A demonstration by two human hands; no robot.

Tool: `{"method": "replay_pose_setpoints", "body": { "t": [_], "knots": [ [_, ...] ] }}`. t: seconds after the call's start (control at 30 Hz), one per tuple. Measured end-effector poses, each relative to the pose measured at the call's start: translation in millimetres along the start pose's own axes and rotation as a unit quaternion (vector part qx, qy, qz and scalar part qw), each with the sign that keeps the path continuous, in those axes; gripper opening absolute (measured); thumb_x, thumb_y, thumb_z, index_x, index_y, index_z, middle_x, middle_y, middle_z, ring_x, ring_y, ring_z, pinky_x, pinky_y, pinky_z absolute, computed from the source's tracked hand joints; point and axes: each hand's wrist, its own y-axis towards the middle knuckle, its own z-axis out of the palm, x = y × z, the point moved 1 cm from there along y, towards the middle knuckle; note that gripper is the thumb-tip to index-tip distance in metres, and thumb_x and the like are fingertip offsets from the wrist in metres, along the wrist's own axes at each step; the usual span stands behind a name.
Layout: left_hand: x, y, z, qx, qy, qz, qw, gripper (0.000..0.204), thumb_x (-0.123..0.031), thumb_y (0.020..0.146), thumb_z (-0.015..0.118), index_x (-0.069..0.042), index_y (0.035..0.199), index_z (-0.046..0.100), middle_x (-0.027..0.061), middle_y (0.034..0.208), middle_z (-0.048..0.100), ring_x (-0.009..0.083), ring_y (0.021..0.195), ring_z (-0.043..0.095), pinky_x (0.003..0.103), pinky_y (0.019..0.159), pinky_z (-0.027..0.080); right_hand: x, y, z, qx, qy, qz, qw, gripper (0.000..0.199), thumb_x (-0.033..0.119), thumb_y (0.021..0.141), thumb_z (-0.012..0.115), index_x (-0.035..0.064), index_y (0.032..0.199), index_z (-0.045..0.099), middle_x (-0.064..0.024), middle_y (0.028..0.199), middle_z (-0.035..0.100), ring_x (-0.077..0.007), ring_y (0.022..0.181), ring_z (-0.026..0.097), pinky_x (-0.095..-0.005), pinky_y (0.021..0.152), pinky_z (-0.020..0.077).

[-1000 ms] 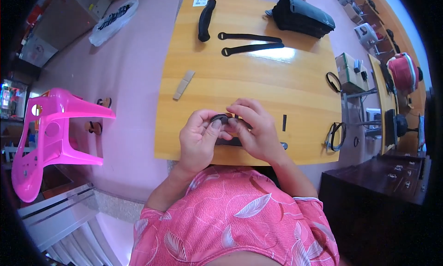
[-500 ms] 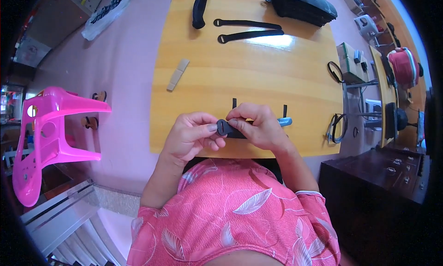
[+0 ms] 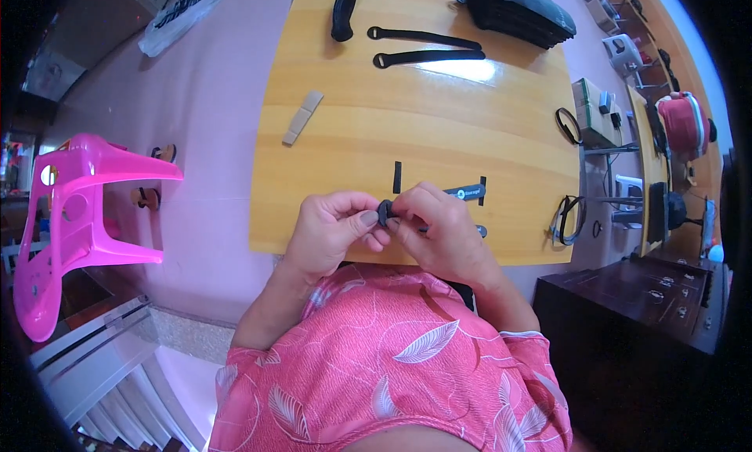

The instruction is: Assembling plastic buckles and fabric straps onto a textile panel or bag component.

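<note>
Close to the table's front edge, my left hand (image 3: 333,233) pinches the round, slotted end of a black hook-and-loop strap (image 3: 384,211) between thumb and fingers. My right hand (image 3: 440,226) is closed on the same strap just beside that end, and the fingertips of both hands almost meet. Most of the strap is hidden by my fingers. Past my right hand lies a grey-blue strip (image 3: 467,192) with a light printed mark, and another grey-blue end (image 3: 480,231) shows by the wrist. Two similar black straps (image 3: 427,36) (image 3: 431,57) lie side by side farther back.
On the wooden table (image 3: 352,123) are a beige folded strip (image 3: 302,118), short black tape marks (image 3: 397,177), a curved black band (image 3: 343,17) and a black strap bundle (image 3: 521,13). Looped bands (image 3: 569,219) hang at the right edge. A pink stool (image 3: 86,217) stands left.
The slotted end has turned from facing me to nearly edge-on, and my hands have drawn closer together. More of the grey-blue strip now shows beyond my right hand. The view has shifted slightly.
</note>
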Motion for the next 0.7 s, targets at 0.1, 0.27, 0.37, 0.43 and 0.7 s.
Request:
{"method": "replay_pose_setpoints", "body": {
  "t": [0.1, 0.27, 0.37, 0.43, 0.7],
  "knots": [
    [-3.1, -2.9, 4.7, 0.009, 0.073, 0.02, 0.997, 0.017, -0.004, 0.092, 0.057, 0.008, 0.102, 0.062, 0.0113, 0.082, 0.066, 0.0136, 0.07, 0.064, 0.024, 0.065, 0.054, 3.8, -1.7, -3.3, 0.031, 0.028, 0.062, 0.997, 0.009, 0.004, 0.079, 0.065, -0.0004, 0.084, 0.058, -0.0182, 0.076, 0.059, -0.0349, 0.071, 0.061, -0.0394, 0.062, 0.048],
    [-9.9, -9.0, 15.0, 0.021, 0.126, 0.026, 0.992, 0.015, -0.002, 0.092, 0.056, 0.008, 0.101, 0.062, 0.0093, 0.081, 0.066, 0.0129, 0.07, 0.063, 0.024, 0.066, 0.054, 9.4, -6.9, -7.7, 0.034, 0.071, 0.121, 0.99, 0.008, 0.005, 0.08, 0.064, -0.0016, 0.084, 0.061, -0.0177, 0.075, 0.061, -0.0274, 0.069, 0.062, -0.0359, 0.062, 0.0482],
    [-12.5, -11.0, 21.7, 0.017, 0.159, 0.023, 0.987, 0.013, 0.001, 0.091, 0.054, 0.007, 0.099, 0.063, 0.009, 0.081, 0.065, 0.0127, 0.071, 0.063, 0.024, 0.065, 0.053, 15.2, -8.6, -11.3, 0.04, 0.088, 0.148, 0.984, 0.009, 0.006, 0.081, 0.063, -0.0028, 0.084, 0.063, -0.0169, 0.073, 0.063, -0.022, 0.067, 0.063, -0.0337, 0.061, 0.0489],
    [-13.6, -13.6, 25.7, 0.023, 0.218, 0.061, 0.974, 0.013, 0.005, 0.09, 0.054, 0.006, 0.098, 0.064, 0.0084, 0.083, 0.064, 0.0123, 0.071, 0.063, 0.023, 0.064, 0.053, 18.3, -9.9, -12.7, 0.048, 0.102, 0.17, 0.979, 0.01, 0.006, 0.082, 0.063, -0.0037, 0.084, 0.064, -0.0167, 0.072, 0.064, -0.0198, 0.067, 0.063, -0.0327, 0.061, 0.0493],
    [-9.0, -16.5, 39.1, 0.002, 0.301, 0.149, 0.942, 0.01, 0.007, 0.087, 0.056, 0.007, 0.095, 0.062, 0.0093, 0.082, 0.061, 0.0123, 0.068, 0.063, 0.024, 0.059, 0.052, 17.7, -17.0, -9.9, 0.012, 0.123, 0.229, 0.966, 0.015, 0.007, 0.079, 0.059, -0.0071, 0.082, 0.064, -0.0144, 0.069, 0.065, -0.0135, 0.064, 0.062, -0.0297, 0.059, 0.0501]
  ]
}}
